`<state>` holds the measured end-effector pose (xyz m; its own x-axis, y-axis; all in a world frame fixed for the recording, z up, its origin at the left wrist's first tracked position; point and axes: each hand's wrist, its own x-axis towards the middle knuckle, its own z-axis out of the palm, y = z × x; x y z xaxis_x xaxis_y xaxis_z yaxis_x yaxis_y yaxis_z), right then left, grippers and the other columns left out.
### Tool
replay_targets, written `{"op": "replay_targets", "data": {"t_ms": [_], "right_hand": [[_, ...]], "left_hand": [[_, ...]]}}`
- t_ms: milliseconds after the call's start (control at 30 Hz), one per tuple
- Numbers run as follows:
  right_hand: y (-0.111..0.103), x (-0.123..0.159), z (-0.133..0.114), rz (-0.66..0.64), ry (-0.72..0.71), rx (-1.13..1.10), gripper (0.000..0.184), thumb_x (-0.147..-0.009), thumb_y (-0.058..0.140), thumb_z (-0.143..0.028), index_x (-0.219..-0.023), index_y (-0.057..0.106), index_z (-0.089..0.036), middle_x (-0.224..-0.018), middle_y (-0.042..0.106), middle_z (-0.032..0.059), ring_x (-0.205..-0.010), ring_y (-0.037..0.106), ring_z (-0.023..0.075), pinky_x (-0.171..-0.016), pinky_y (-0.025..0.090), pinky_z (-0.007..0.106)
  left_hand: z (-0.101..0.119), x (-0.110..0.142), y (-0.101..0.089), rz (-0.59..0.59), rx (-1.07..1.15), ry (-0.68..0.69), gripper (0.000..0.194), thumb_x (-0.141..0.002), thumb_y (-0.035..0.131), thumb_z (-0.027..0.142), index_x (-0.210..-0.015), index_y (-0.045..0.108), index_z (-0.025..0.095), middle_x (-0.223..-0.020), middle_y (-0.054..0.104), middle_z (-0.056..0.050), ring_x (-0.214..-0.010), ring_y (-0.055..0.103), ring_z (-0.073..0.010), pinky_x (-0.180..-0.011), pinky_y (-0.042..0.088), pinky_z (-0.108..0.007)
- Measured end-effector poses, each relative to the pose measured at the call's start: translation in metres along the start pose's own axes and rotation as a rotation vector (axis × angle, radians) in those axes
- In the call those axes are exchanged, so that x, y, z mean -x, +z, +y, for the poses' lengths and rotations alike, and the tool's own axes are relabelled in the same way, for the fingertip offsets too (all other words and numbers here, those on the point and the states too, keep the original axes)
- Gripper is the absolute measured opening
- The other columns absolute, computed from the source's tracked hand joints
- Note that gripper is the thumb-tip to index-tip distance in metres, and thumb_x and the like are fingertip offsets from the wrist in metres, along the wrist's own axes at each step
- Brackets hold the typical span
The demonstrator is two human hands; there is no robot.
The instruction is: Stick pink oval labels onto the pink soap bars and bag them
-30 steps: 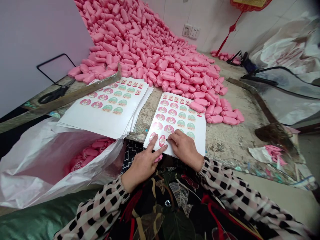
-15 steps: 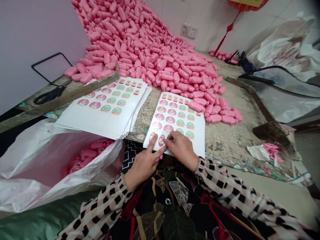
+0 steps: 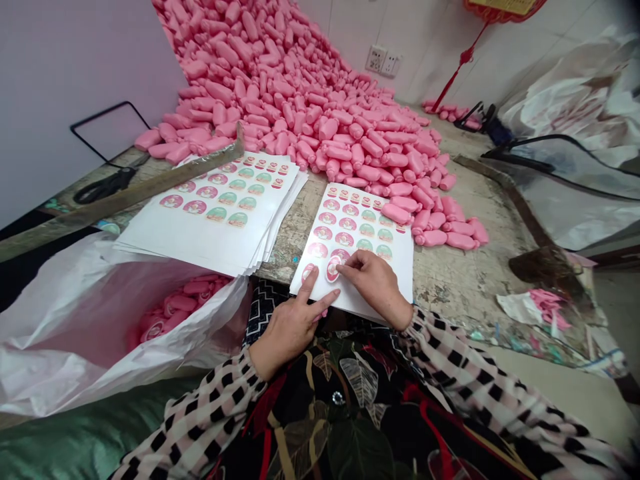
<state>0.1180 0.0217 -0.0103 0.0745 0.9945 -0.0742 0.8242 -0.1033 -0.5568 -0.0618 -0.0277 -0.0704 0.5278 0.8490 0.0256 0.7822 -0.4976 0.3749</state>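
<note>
A white sticker sheet (image 3: 400, 267) with pink and green round labels lies at the table's near edge. My left hand (image 3: 293, 320) presses two spread fingers on its near left corner, the other fingers curled over something pink underneath. My right hand (image 3: 373, 280) pinches a pink round sticker (image 3: 333, 267) and lifts it off the sheet. A huge heap of pink plastic bottles (image 3: 310, 100) covers the back of the table.
A stack of sticker sheets (image 3: 210, 220) lies to the left. A white plastic bag (image 3: 75, 333) at my left holds labelled pink bottles. Black scissors (image 3: 105, 187) and a long metal bar (image 3: 120, 197) sit far left. Clear plastic bags (image 3: 575, 180) are on the right.
My right hand has moved from the sheet's near edge a little up and has peeled a pink sticker partly free. My left hand keeps holding the sheet down.
</note>
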Motion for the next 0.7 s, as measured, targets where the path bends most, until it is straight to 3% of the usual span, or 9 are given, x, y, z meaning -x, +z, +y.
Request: {"op": "replay_targets", "data": {"t_ms": [167,267,367,433,500,567,700], "right_hand": [[0.012,-0.002,0.019,0.043,0.012,-0.132,0.027,-0.075,0.057,-0.049,-0.075,0.062,-0.022,-0.075,0.064,-0.0021,-0.067,0.053,0.0137,-0.058,0.032,0.025],[0.017,-0.006,0.026,0.045,0.011,-0.279,0.031,-0.074,0.058,-0.051,-0.073,0.061,-0.020,-0.068,0.060,-0.0019,-0.063,0.050,0.0126,-0.057,0.033,0.024],[0.012,-0.006,0.024,0.039,0.020,-0.487,0.033,-0.070,0.062,-0.051,-0.069,0.057,-0.019,-0.062,0.055,-0.0029,-0.057,0.045,0.0112,-0.055,0.034,0.024],[0.005,-0.001,0.017,0.029,0.002,-0.621,0.031,-0.070,0.064,-0.048,-0.068,0.056,-0.019,-0.063,0.054,-0.0029,-0.057,0.044,0.0107,-0.056,0.035,0.024],[-0.002,0.008,0.006,0.000,-0.046,-0.695,0.027,-0.071,0.066,-0.044,-0.069,0.056,-0.019,-0.065,0.055,-0.0025,-0.059,0.045,0.0108,-0.057,0.036,0.024],[-0.008,0.019,-0.004,-0.039,-0.105,-0.704,0.024,-0.072,0.067,-0.041,-0.069,0.057,-0.019,-0.067,0.056,-0.0020,-0.061,0.047,0.0112,-0.059,0.037,0.025],[-0.007,0.034,-0.010,-0.087,-0.164,-0.630,0.024,-0.073,0.066,-0.041,-0.068,0.057,-0.020,-0.067,0.059,-0.0013,-0.063,0.050,0.0120,-0.058,0.039,0.025]], "left_hand": [[-0.007,0.008,-0.002,0.042,0.105,0.080,0.055,-0.088,0.042,0.018,-0.138,0.033,0.040,-0.154,0.000,-0.006,-0.111,0.055,-0.0266,-0.083,0.050,-0.040],[-0.004,0.017,-0.010,0.149,0.376,0.099,0.052,-0.086,0.049,0.021,-0.136,0.039,0.033,-0.149,0.026,-0.008,-0.118,0.049,-0.0248,-0.095,0.042,-0.039],[0.007,0.017,-0.028,0.262,0.934,-0.151,0.053,-0.084,0.056,0.036,-0.134,0.042,0.025,-0.119,0.058,-0.010,-0.093,0.061,-0.0186,-0.080,0.049,-0.031],[0.015,0.008,-0.040,0.242,1.422,-0.378,0.050,-0.087,0.045,0.047,-0.129,0.044,0.020,-0.095,0.064,-0.009,-0.063,0.058,-0.0121,-0.056,0.049,-0.024],[0.021,-0.005,-0.049,0.142,1.828,-0.533,0.048,-0.089,0.038,0.052,-0.120,0.050,0.017,-0.078,0.061,-0.005,-0.052,0.052,-0.0096,-0.047,0.044,-0.021],[0.024,-0.019,-0.053,0.065,2.049,-0.635,0.043,-0.088,0.041,0.050,-0.111,0.053,0.016,-0.070,0.057,-0.003,-0.051,0.053,-0.0102,-0.046,0.044,-0.021],[0.028,-0.034,-0.050,0.005,2.139,-0.682,0.043,-0.088,0.042,0.049,-0.109,0.055,0.014,-0.066,0.055,-0.002,-0.050,0.054,-0.0112,-0.044,0.045,-0.022]]}}
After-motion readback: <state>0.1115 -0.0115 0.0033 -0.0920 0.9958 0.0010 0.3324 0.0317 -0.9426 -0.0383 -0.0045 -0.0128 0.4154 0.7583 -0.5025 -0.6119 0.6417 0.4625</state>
